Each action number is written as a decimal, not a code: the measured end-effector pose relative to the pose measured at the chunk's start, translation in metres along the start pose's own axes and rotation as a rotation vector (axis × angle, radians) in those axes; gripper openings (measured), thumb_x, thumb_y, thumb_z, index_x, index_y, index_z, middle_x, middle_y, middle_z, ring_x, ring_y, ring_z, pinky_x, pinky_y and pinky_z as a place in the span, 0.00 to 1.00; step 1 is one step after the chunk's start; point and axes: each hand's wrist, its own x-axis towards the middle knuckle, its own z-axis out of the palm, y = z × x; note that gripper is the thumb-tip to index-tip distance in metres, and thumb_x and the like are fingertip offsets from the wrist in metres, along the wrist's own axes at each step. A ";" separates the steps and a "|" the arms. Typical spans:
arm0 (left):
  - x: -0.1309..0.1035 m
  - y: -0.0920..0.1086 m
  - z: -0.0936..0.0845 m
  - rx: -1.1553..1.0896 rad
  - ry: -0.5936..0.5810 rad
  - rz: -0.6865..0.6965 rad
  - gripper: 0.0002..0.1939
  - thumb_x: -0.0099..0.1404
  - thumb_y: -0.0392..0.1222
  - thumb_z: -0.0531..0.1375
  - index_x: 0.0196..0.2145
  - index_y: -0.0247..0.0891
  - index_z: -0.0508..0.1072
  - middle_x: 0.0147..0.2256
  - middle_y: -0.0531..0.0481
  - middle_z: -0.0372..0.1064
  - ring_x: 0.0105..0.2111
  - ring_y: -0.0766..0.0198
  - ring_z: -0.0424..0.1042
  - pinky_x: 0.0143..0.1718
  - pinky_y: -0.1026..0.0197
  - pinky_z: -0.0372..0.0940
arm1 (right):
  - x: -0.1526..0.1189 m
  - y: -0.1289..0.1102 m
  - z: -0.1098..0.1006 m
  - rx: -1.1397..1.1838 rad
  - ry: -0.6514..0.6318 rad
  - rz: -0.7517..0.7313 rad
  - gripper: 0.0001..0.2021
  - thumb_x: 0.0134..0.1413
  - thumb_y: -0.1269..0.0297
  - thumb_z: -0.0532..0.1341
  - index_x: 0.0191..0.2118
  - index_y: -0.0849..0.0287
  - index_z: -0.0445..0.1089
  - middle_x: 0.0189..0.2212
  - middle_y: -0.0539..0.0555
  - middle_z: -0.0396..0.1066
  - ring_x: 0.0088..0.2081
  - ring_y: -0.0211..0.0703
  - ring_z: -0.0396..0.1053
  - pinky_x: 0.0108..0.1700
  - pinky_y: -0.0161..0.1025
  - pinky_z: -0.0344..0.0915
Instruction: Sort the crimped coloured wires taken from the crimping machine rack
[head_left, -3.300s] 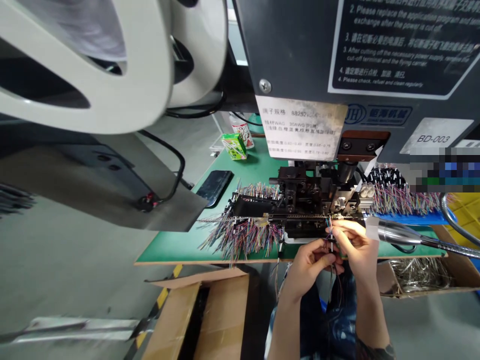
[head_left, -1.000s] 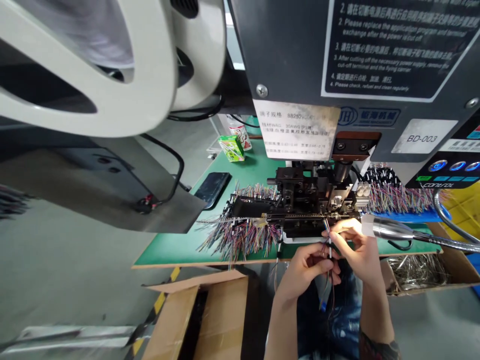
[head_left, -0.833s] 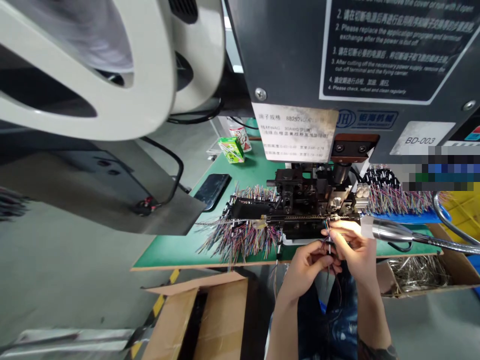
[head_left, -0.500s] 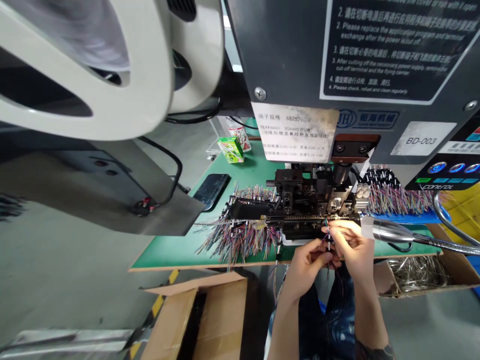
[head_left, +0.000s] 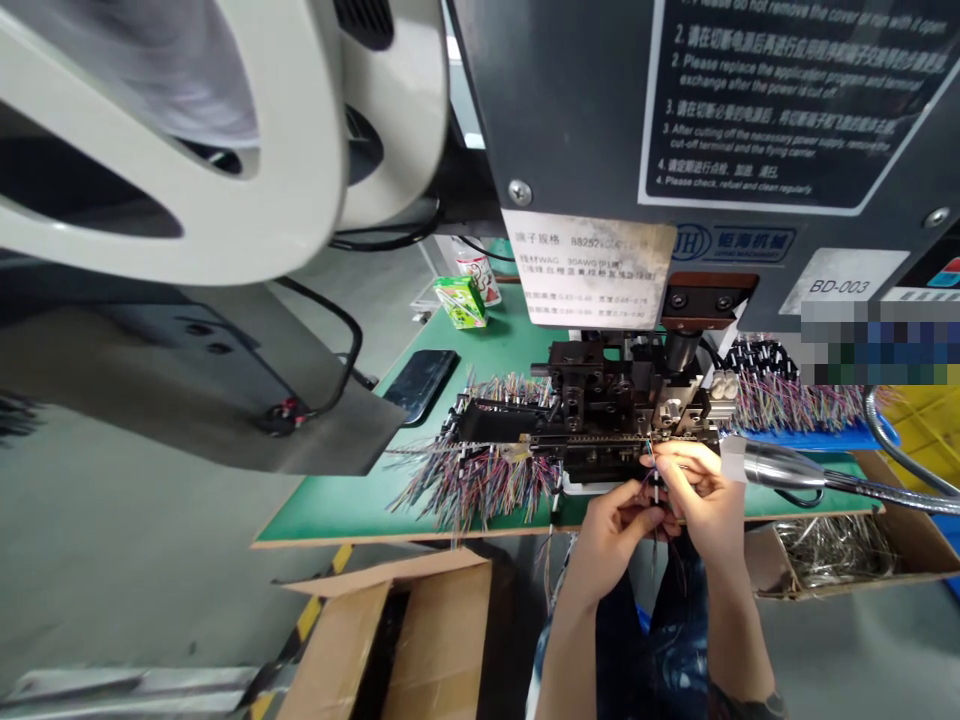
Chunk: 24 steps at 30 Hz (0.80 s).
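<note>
Both hands meet just in front of the terminal crimping machine [head_left: 615,410]. My left hand [head_left: 619,530] is closed round the lower part of a thin multi-wire cable [head_left: 657,488], which has black and white sleeving. With its thumb and fingers pinched, my right hand [head_left: 697,490] grips the fine coloured wires at the cable's upper end, close under the crimping die. The wire tips reach the die area and are too small to make out. Loose wire ends hang below the left fingers.
Bundles of coloured wires [head_left: 480,480] lie left of the machine, more wire bundles [head_left: 795,400] at right on a blue tray. A phone [head_left: 421,385] and a green box [head_left: 460,302] rest on the green table [head_left: 330,510]. A lamp neck [head_left: 787,465] juts in beside my right hand. Cardboard boxes [head_left: 442,640] stand below.
Both hands keep their hold on the cable and have barely moved. The whole view has shifted very slightly.
</note>
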 end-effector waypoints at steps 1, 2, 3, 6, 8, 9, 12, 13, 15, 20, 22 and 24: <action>0.000 0.001 0.000 0.003 0.002 0.003 0.20 0.59 0.56 0.76 0.32 0.36 0.80 0.29 0.47 0.82 0.29 0.57 0.81 0.34 0.59 0.76 | 0.000 0.001 0.000 -0.008 -0.001 -0.003 0.07 0.62 0.60 0.69 0.41 0.56 0.80 0.37 0.58 0.87 0.31 0.46 0.80 0.26 0.36 0.69; 0.000 0.001 0.000 0.005 0.003 0.005 0.20 0.58 0.56 0.76 0.32 0.36 0.80 0.28 0.48 0.82 0.29 0.57 0.81 0.34 0.59 0.76 | -0.001 0.001 0.000 -0.021 -0.001 -0.011 0.07 0.62 0.59 0.69 0.42 0.56 0.81 0.37 0.58 0.86 0.30 0.46 0.79 0.26 0.36 0.68; -0.001 0.003 0.000 0.006 0.004 0.006 0.19 0.58 0.55 0.76 0.32 0.36 0.80 0.28 0.48 0.82 0.28 0.57 0.81 0.34 0.60 0.75 | -0.001 0.000 -0.001 -0.043 -0.001 -0.023 0.08 0.63 0.59 0.68 0.42 0.56 0.81 0.37 0.57 0.86 0.29 0.45 0.78 0.26 0.37 0.68; -0.004 0.007 -0.002 -0.025 -0.031 -0.007 0.20 0.57 0.56 0.77 0.32 0.36 0.80 0.27 0.50 0.81 0.27 0.59 0.81 0.33 0.61 0.74 | -0.002 -0.006 -0.004 -0.149 -0.013 -0.102 0.06 0.63 0.61 0.68 0.40 0.56 0.81 0.34 0.55 0.83 0.23 0.39 0.70 0.26 0.37 0.66; -0.008 0.009 -0.004 -0.066 -0.098 -0.036 0.22 0.56 0.58 0.78 0.33 0.36 0.81 0.26 0.50 0.81 0.25 0.60 0.80 0.31 0.62 0.74 | -0.002 -0.012 -0.007 -0.203 -0.048 -0.178 0.05 0.62 0.63 0.68 0.36 0.56 0.80 0.34 0.53 0.78 0.22 0.36 0.67 0.27 0.37 0.65; -0.009 0.009 -0.005 -0.086 -0.138 -0.055 0.24 0.55 0.59 0.78 0.33 0.35 0.81 0.26 0.50 0.80 0.24 0.61 0.80 0.30 0.63 0.73 | -0.002 -0.015 -0.009 -0.200 -0.074 -0.203 0.05 0.62 0.64 0.68 0.34 0.56 0.79 0.35 0.52 0.77 0.23 0.35 0.67 0.27 0.36 0.65; -0.011 0.007 -0.008 -0.133 -0.218 -0.099 0.27 0.54 0.61 0.78 0.34 0.33 0.81 0.25 0.48 0.80 0.22 0.61 0.79 0.28 0.63 0.72 | -0.003 -0.020 -0.011 -0.073 -0.166 -0.169 0.07 0.63 0.63 0.68 0.33 0.56 0.76 0.37 0.52 0.77 0.24 0.35 0.69 0.27 0.35 0.65; -0.011 0.006 -0.008 -0.144 -0.223 -0.103 0.27 0.53 0.61 0.78 0.34 0.33 0.80 0.25 0.48 0.80 0.22 0.61 0.79 0.27 0.63 0.72 | -0.004 -0.019 -0.012 -0.022 -0.184 -0.135 0.06 0.63 0.63 0.69 0.34 0.55 0.75 0.36 0.52 0.78 0.24 0.36 0.69 0.26 0.34 0.65; -0.010 0.004 -0.008 -0.160 -0.213 -0.097 0.27 0.53 0.60 0.79 0.33 0.33 0.80 0.26 0.47 0.81 0.22 0.61 0.79 0.27 0.64 0.72 | -0.004 -0.017 -0.011 0.050 -0.184 -0.075 0.04 0.63 0.64 0.69 0.36 0.55 0.75 0.33 0.51 0.80 0.24 0.37 0.70 0.24 0.33 0.64; -0.006 0.003 -0.007 -0.132 -0.162 -0.073 0.26 0.54 0.60 0.78 0.33 0.33 0.79 0.27 0.47 0.81 0.24 0.61 0.79 0.28 0.63 0.73 | 0.000 -0.009 -0.013 0.122 -0.109 0.010 0.04 0.58 0.66 0.72 0.36 0.55 0.76 0.32 0.52 0.83 0.24 0.38 0.74 0.25 0.33 0.66; -0.005 0.004 -0.005 -0.105 -0.144 -0.064 0.27 0.54 0.61 0.78 0.34 0.33 0.79 0.27 0.46 0.81 0.24 0.60 0.80 0.29 0.63 0.73 | 0.001 -0.007 -0.013 0.121 -0.114 0.031 0.05 0.58 0.65 0.72 0.37 0.55 0.77 0.33 0.53 0.85 0.24 0.39 0.76 0.25 0.34 0.68; -0.005 0.005 -0.004 -0.081 -0.124 -0.055 0.27 0.55 0.61 0.77 0.35 0.33 0.80 0.28 0.46 0.82 0.26 0.59 0.81 0.31 0.61 0.75 | 0.001 -0.006 -0.012 0.093 -0.090 0.028 0.04 0.59 0.64 0.71 0.38 0.55 0.78 0.34 0.54 0.85 0.28 0.44 0.79 0.27 0.36 0.71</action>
